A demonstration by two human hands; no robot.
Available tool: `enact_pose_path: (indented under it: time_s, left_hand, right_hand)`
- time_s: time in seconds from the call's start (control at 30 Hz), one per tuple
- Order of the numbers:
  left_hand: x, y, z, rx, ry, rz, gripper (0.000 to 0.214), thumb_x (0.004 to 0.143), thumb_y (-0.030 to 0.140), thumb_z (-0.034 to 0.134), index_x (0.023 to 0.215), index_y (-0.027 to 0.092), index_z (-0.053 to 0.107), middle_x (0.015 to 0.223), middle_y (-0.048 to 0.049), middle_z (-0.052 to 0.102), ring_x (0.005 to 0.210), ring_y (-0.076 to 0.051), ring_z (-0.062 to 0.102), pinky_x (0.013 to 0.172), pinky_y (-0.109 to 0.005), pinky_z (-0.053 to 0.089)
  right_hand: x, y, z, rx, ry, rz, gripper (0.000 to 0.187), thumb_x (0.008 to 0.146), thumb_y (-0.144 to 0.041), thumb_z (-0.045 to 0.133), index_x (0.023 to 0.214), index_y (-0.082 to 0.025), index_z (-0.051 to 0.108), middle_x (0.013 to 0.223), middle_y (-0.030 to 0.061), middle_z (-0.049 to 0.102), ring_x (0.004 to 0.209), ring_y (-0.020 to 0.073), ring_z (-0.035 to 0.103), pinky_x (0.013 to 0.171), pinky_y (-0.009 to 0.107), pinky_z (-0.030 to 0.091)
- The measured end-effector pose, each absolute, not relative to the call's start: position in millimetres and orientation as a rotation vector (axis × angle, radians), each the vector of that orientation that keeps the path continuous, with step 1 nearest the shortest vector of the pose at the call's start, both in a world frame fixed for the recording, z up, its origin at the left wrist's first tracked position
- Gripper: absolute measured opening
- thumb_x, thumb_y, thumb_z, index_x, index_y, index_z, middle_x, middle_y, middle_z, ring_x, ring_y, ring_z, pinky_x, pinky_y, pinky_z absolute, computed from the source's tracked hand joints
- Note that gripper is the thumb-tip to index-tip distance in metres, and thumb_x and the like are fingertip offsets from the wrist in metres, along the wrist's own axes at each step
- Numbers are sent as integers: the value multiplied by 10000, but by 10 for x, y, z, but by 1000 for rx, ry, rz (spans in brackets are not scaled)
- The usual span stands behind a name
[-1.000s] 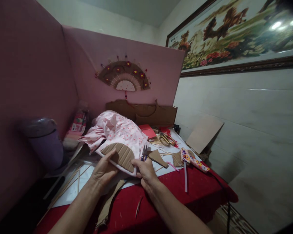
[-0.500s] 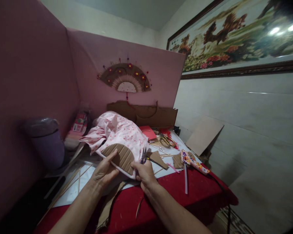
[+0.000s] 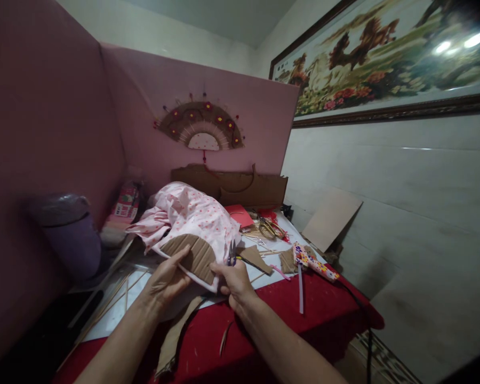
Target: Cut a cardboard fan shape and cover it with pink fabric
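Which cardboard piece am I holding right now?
The half-oval piece on the dotted cloth: your left hand has a thumb across it, your right hand grips its right end. The long strip and angular scrap lie outside your grip.

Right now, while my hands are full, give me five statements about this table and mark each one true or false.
1. The left hand has its thumb on the ridged cardboard piece. True.
2. The cloth around that piece is plain blue. False: it is pale pink with red dots.
3. The right hand holds a small cutting tool. True.
4. The gold-handled scissors are in the left hand. False: they lie on the table, beyond the right hand.
5. The flower-patterned glue gun lies to the left of both hands. False: it lies to their right.
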State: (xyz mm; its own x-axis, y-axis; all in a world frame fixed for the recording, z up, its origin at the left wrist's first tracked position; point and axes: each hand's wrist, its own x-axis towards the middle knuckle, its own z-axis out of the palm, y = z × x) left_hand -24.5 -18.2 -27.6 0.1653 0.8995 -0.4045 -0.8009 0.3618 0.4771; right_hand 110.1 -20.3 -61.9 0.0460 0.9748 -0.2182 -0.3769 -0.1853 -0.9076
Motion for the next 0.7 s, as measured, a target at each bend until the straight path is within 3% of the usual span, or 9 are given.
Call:
enact_pose_path:
  time_s: [0.13,0.23,0.37,0.7]
  left_hand:
    - [-290,-127,-270,240,778,1348,258,831,54,499,1065,100,598,799,-102,708,723,-225,698,731,-393,582]
    - [-326,-96,-279,246,777,1372,237,832,40,494,1026,109,613,764,-86,710,713,-209,699,741,-374,581]
    - [-373,-71,-318,281,771,1356,199,829,46,505,984,105,615,800,-100,717,753,-229,700,752,-414,574]
    - [-386,-74,-290,280,778,1348,243,838,60,495,1051,105,603,806,-104,719,769,-230,700,774,-403,567]
  right_hand:
    - [1264,-251,-533,-1078,-680,1498,346,644,-419,719,723,-166,497,524,-62,472,368,33,369,294,117,131]
    - [1429,-362,-452,-1015,-578,1617,369,787,-532,568,798,-168,505,561,-63,455,357,23,343,297,107,126]
    - [1589,-596,-378,-1013,-580,1868,330,906,-444,418,862,-141,541,566,-56,424,353,17,324,309,109,135]
    - [1626,-726,-425,-988,-636,2208,297,905,-427,433,864,-146,520,582,-49,421,377,25,347,338,115,156]
